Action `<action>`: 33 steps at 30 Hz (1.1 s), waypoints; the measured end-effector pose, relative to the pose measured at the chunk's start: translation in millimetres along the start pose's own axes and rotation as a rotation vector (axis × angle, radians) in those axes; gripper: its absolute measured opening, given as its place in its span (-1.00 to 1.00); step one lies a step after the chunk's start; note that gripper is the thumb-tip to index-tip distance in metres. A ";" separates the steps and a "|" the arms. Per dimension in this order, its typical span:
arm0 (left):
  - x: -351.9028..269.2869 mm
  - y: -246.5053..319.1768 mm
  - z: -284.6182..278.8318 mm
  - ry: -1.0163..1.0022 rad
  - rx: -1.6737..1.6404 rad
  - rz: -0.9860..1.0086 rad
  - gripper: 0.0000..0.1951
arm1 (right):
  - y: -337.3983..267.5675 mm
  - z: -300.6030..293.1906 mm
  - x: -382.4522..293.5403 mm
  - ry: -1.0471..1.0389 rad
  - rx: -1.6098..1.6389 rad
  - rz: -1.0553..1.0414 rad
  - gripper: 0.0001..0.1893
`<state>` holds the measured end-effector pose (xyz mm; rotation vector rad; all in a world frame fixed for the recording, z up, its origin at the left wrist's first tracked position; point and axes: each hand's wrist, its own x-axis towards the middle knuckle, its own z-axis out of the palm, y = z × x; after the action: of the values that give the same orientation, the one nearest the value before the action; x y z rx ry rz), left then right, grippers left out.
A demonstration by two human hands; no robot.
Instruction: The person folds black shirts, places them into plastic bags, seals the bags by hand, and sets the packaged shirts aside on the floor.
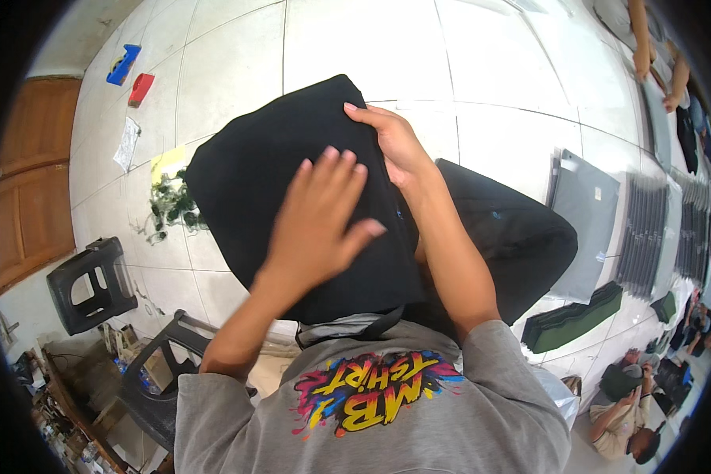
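A piece of black cloth [260,136], apparently folded into a broad flat panel, lies across my lap and hides most of my left leg. My left hand [320,213] is flat over its middle, palm down and fingers spread, slightly blurred. At the cloth's right edge, my right hand [398,142] grips it near the upper corner, thumb on top and the other fingers mostly out of sight. Just beyond my right forearm is my bent right knee in black trousers [503,225].
On the tiled floor [361,35] are a blue tape dispenser [124,65], a red dispenser [141,90], paper [127,144] and dark thread scraps [175,204]. Black plastic stools [92,284] stand left. Bagged grey garments [586,219] and folded green cloth [572,317] lie right, near a seated person [625,415].
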<state>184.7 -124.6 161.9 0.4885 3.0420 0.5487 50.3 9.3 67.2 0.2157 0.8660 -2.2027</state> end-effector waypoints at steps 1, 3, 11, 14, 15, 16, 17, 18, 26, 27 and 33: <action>-8.3 20.4 27.6 -0.005 0.078 -0.012 -0.33 | -1.6 0.1 -1.1 -0.026 0.012 0.019 -0.60; -22.6 47.1 52.7 -0.118 -0.032 0.147 -0.28 | -4.9 3.9 -6.1 -0.016 0.009 0.061 -0.67; -38.0 -21.5 -10.9 0.374 -0.508 0.044 -0.74 | -10.5 4.2 -15.3 -0.022 -0.040 -0.056 -0.63; -76.2 -124.1 -30.4 0.577 -0.253 -0.693 -0.58 | -4.9 6.7 -23.3 -0.083 -0.122 -0.129 -0.57; -99.4 -159.7 -28.2 0.425 -0.312 -0.854 -0.53 | 3.3 4.2 -22.5 -0.147 -0.118 -0.146 -0.56; -103.6 -165.0 -21.3 0.408 -0.654 -0.929 -0.51 | 14.1 -4.1 -20.8 -0.201 -0.112 -0.164 -0.55; -106.4 -166.8 -15.5 0.381 -1.002 -0.981 -0.49 | 23.8 -11.5 -18.5 -0.254 -0.105 -0.182 -0.53; -102.9 -164.1 -14.0 0.331 -1.357 -1.008 -0.47 | 27.0 -13.5 -19.1 -0.274 -0.048 -0.156 -0.51; -76.9 -169.6 -24.1 0.590 -1.563 -0.698 -0.70 | 12.5 3.2 -21.8 -0.121 0.073 -0.020 -0.55; -73.2 -167.9 -24.6 0.648 -1.609 -0.696 -0.73 | 8.3 9.2 -24.9 -0.110 0.034 -0.013 -0.53; -46.2 -104.9 -75.7 0.850 -1.231 -0.681 -0.73 | -19.8 73.0 -54.6 0.026 -0.305 -0.143 -0.45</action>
<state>192.1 -257.7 195.0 -0.9535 2.2706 2.6205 82.9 4.0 154.5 0.0353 1.2499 -2.1655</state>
